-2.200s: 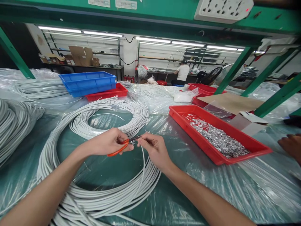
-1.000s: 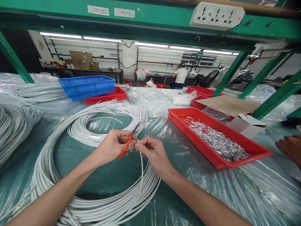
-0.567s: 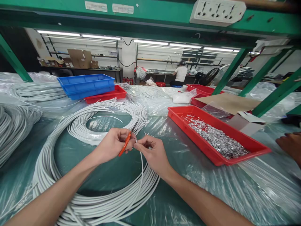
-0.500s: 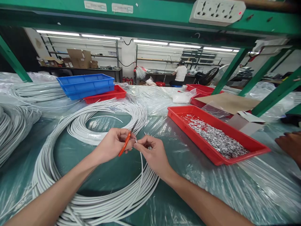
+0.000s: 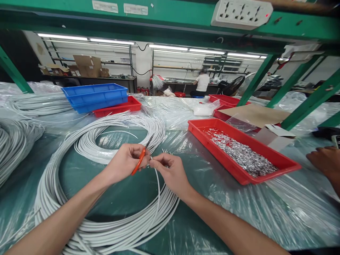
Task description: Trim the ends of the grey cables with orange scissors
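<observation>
Above a large coil of white cable [image 5: 106, 233], both hands meet near the middle of the view. My left hand [image 5: 129, 161] is closed around an orange-handled tool [image 5: 138, 163] whose dark tip points up and right. My right hand [image 5: 170, 171] pinches the end of one white cable [image 5: 159, 187], which hangs down to the coil. The fingertips of the two hands are very close together at the cable end. Any small part between them is too small to make out. A second white coil [image 5: 92, 145] lies just behind.
A red tray [image 5: 223, 156] of small silvery parts lies to the right. Blue trays [image 5: 98, 97] rest on a red tray [image 5: 134, 103] at the back left. Another person's hand [image 5: 325, 161] is at the right edge. Green beams [image 5: 257, 79] cross overhead and right.
The view has shifted slightly. My hands remain close together at the cable end, with small finger movements. The other person's hand at the right edge shows more, with an object above it.
</observation>
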`<move>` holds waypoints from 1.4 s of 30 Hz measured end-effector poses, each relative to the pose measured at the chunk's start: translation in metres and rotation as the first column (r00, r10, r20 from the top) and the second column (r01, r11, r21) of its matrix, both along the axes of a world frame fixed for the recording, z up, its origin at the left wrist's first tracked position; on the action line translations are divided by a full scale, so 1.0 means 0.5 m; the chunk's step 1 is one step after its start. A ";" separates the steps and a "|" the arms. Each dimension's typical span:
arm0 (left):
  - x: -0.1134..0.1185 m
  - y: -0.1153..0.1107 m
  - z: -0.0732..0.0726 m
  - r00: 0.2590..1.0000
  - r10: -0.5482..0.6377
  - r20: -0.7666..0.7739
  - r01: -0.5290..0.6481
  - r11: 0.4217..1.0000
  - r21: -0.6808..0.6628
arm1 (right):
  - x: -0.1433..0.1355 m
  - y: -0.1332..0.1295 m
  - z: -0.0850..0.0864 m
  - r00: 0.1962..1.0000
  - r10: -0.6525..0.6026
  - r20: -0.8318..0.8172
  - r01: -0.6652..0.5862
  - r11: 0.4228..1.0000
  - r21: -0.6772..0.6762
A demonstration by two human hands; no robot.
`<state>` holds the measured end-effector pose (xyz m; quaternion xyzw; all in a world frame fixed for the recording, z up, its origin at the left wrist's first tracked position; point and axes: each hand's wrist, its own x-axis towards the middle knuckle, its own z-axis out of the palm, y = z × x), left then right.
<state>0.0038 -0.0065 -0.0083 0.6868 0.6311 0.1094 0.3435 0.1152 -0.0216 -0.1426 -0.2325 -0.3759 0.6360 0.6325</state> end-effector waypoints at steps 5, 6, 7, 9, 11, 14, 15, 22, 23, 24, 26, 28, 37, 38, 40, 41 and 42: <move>0.002 0.000 0.002 1.000 -0.002 0.000 0.002 1.000 -0.003 | 0.002 0.005 -0.001 0.998 0.057 -0.034 -0.057 0.998 0.004; 0.002 0.000 0.002 1.000 -0.006 0.002 0.006 1.000 -0.008 | 0.003 0.005 0.000 0.997 0.068 -0.036 -0.068 0.998 0.007; 0.002 0.000 0.002 1.000 -0.011 0.004 0.011 1.000 -0.014 | 0.004 0.005 0.001 0.996 0.080 -0.038 -0.080 0.997 0.010; 0.003 0.000 0.003 1.000 -0.020 0.009 0.020 1.000 -0.020 | 0.006 0.004 0.003 0.994 0.103 -0.038 -0.102 0.995 0.021; 0.004 0.000 0.004 0.999 -0.032 0.009 0.033 0.999 -0.016 | 0.006 0.004 0.003 0.993 0.115 -0.037 -0.113 0.993 0.043; 0.004 -0.001 0.005 0.998 -0.055 0.009 0.055 0.998 -0.008 | 0.006 0.006 0.001 0.990 0.132 -0.042 -0.128 0.989 0.080; 0.004 -0.001 0.005 0.998 -0.057 0.009 0.057 0.998 -0.011 | 0.006 0.006 0.000 0.989 0.142 -0.046 -0.137 0.987 0.089; 0.009 -0.004 0.007 0.998 -0.040 0.051 0.041 0.999 -0.028 | 0.004 0.008 -0.003 0.980 0.180 -0.080 -0.171 0.979 0.108; 0.010 -0.004 0.007 0.998 -0.038 0.043 0.039 0.999 -0.027 | 0.003 0.008 -0.002 0.979 0.184 -0.084 -0.175 0.979 0.102; 0.010 -0.003 0.008 0.999 -0.031 0.036 0.032 0.999 -0.019 | 0.003 0.007 -0.001 0.978 0.187 -0.087 -0.180 0.980 0.089; 0.008 -0.002 0.008 1.000 -0.009 0.023 0.009 1.000 -0.002 | 0.004 0.006 0.000 0.979 0.180 -0.093 -0.177 0.983 0.044; 0.004 -0.001 0.007 1.000 0.013 0.014 -0.013 1.000 0.010 | 0.005 0.004 0.002 0.984 0.151 -0.100 -0.152 0.988 -0.005; 0.013 -0.005 0.012 0.998 0.013 0.055 -0.012 1.000 -0.020 | 0.003 0.001 0.002 0.997 0.028 -0.067 -0.029 0.999 -0.020; 0.015 -0.004 0.013 0.998 0.006 0.058 -0.004 1.000 -0.023 | 0.003 0.000 0.001 0.997 0.027 -0.068 -0.028 1.000 -0.012; 0.018 -0.003 0.013 0.998 -0.009 0.069 0.011 1.000 -0.027 | 0.002 -0.001 0.001 0.997 0.023 -0.067 -0.023 1.000 0.003; 0.019 -0.003 0.013 0.997 -0.012 0.075 0.014 1.000 -0.028 | 0.002 -0.001 0.001 0.998 0.023 -0.065 -0.022 1.000 0.008; 0.019 -0.002 0.013 0.997 -0.013 0.079 0.015 1.000 -0.027 | 0.002 -0.001 0.001 0.998 0.023 -0.064 -0.022 1.000 0.012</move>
